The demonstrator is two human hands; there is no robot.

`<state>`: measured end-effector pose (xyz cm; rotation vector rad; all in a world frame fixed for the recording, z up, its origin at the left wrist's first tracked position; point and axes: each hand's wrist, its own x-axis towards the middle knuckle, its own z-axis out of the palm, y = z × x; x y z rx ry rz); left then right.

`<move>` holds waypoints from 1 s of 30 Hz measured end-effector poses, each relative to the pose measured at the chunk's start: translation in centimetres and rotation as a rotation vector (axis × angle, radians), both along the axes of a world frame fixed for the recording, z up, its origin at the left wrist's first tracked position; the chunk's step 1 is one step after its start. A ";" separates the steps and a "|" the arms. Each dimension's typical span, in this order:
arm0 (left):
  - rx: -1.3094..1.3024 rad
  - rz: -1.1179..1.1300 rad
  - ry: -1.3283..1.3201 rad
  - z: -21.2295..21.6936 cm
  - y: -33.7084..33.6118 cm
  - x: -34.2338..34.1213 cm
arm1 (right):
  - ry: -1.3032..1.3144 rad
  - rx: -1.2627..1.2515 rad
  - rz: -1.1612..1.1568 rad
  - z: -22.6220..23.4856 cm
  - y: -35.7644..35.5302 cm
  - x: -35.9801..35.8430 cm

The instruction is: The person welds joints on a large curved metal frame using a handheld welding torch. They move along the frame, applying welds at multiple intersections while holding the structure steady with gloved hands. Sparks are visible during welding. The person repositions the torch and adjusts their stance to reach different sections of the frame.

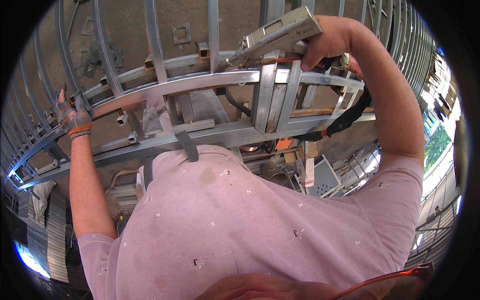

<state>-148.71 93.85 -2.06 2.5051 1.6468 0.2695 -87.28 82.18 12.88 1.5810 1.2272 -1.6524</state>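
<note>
"So, where's the gun (281, 35)?"

"Boxy, scuffed, beyond the near edge of the shiny, square-tubed metal frame (200, 80); I've my right hand (334, 42) curled round the gun's rear."

"Left hand (72, 114)?"

"Gloved, spread against the frame toward its left edge."

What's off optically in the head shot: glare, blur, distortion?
Head view: strong fisheye, black corners, metal bars bowing toward the rim; head view: glare on the curved rail, bright patch at lower left blown out; head view: metal tool and left hand show no obvious motion blur.
</note>
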 end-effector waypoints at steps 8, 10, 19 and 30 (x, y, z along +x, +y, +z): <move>-0.018 0.019 -0.020 -0.2 0.1 -0.2 | -0.008 0.021 0.001 0.0 0.0 -0.1; -0.008 0.017 -0.026 -0.2 0.1 -0.1 | 0.000 0.044 0.006 -0.3 -0.3 0.2; -0.026 0.008 -0.087 0.0 0.1 0.1 | 0.414 -0.066 0.205 -1.9 1.2 1.6; -0.038 0.001 -0.121 -0.5 0.4 -0.6 | 0.343 -0.124 0.020 -1.8 0.0 2.6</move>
